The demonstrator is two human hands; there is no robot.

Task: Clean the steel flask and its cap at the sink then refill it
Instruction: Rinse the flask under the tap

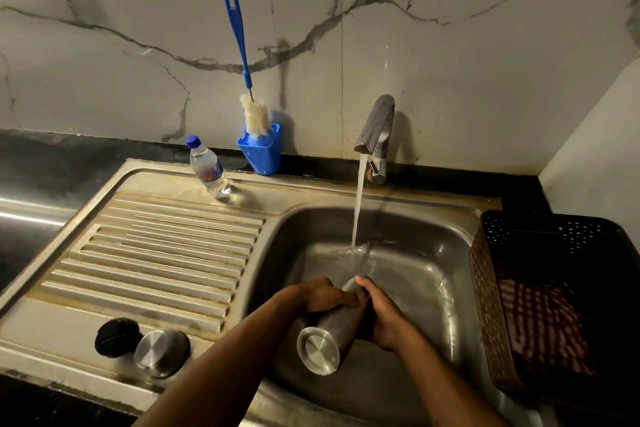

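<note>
Steel flask (327, 333) is over the sink basin (426, 274), tilted nearly flat: base toward the camera, mouth end pointing away toward the water stream (358, 204) from the tap (375, 128). Both hands on it. Left hand (320, 295) wraps over the upper body from the left side, fingers curled round it. Right hand (384, 317) grips the neck end from the right, thumb on top; the mouth itself is hidden by the hands, so can't tell if water is going in. Stream lands in the basin just beyond the hands. Two cap parts sit on the drainboard (156, 253) near the front edge, touching each other: black cap (117, 337) on the left, steel cap (162, 353) on the right. Blue holder (261, 154) behind the sink holds a bottle brush (247, 80), bristles down, handle leaning on the wall. Small plastic water bottle (207, 166) stands beside it, cap on, partly filled. Dark perforated basket (554, 288) right of the basin holds a red-and-white checked cloth (543, 326).
</note>
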